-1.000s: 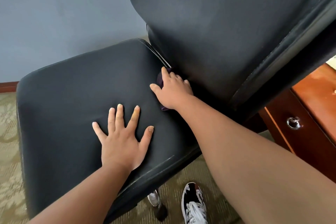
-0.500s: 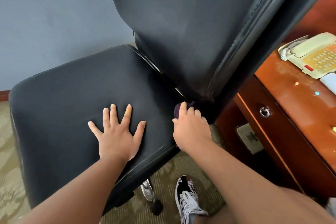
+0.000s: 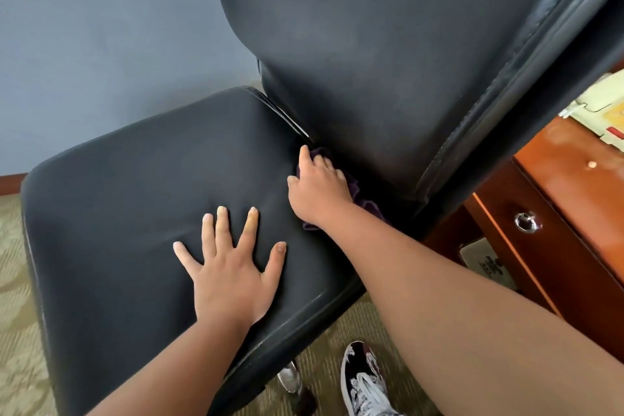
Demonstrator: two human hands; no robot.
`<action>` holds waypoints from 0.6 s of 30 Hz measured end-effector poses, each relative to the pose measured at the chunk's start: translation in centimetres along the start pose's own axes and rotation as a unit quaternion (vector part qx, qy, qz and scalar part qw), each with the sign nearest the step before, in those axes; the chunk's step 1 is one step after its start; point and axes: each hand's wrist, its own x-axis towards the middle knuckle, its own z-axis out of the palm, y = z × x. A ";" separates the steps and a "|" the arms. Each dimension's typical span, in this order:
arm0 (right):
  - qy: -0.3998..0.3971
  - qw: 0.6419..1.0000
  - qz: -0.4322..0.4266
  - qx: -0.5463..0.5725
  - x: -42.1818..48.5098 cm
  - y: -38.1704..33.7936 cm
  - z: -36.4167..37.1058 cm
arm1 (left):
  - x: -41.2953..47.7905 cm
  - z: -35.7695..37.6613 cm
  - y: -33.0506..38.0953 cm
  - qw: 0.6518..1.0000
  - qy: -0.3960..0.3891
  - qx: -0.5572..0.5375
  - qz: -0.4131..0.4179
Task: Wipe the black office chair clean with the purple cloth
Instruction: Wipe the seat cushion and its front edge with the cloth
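The black office chair's seat [image 3: 118, 196] fills the left and middle of the head view, and its backrest [image 3: 371, 61] rises at the upper right. My left hand [image 3: 233, 277] lies flat on the seat with its fingers spread. My right hand [image 3: 319, 191] sits in the crease where seat meets backrest, its fingers curled over the bunched purple cloth [image 3: 369, 204]. Only the cloth's edges show, beside and under that hand.
A wooden desk [image 3: 574, 213] with a metal drawer knob [image 3: 525, 222] stands close to the chair's right side, and a cream telephone [image 3: 601, 108] sits on it. My patterned shoe [image 3: 364, 382] is on the carpet below the seat, next to a chrome chair leg [image 3: 290, 378]. A grey wall stands behind.
My right hand has slid with the cloth along the seat crease, from the seat's near right corner back toward the middle. My left hand stays flat on the seat.
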 end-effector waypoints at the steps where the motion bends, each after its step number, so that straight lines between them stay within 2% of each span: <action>1: -0.003 1.000 -0.005 0.001 1.0 -0.4 0.1 | 0.0 0.0 0.0 1.000 -0.001 0.000 -0.001; 8: -0.016 0.999 -0.032 -0.011 4.4 -1.2 -0.1 | 0.0 0.0 0.9 1.000 -0.010 -0.005 -0.023; 18: 0.009 0.999 -0.007 -0.038 -1.6 2.1 -0.8 | -0.1 -0.2 1.6 0.999 -0.013 0.003 -0.035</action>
